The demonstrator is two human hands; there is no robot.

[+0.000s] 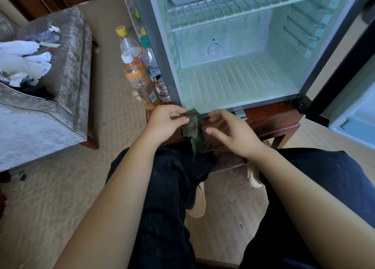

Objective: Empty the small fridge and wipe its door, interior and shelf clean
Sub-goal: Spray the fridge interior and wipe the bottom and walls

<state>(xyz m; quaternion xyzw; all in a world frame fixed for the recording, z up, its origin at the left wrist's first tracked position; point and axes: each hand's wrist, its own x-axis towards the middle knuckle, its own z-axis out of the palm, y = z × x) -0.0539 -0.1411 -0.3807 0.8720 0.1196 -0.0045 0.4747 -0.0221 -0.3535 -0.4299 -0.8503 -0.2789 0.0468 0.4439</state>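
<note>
The small fridge (239, 82) stands open on a low wooden stand, its inside bare and streaked with green stains. A white wire shelf (243, 7) sits in the upper part. The door (351, 98) hangs open at the right. In front of the fridge's bottom edge my left hand (164, 122) pinches a dark grey-green cloth (193, 132) by its top, and the cloth hangs down. Just right of the cloth, my right hand (231, 130) has its fingers spread and relaxed and holds nothing.
Several plastic bottles (140, 80) stand on the floor against the fridge's left side. A grey upholstered chair (50, 98) with white clothes and crumpled paper is at the left. The wooden stand (272, 122) is under the fridge. My knees and slippers are below.
</note>
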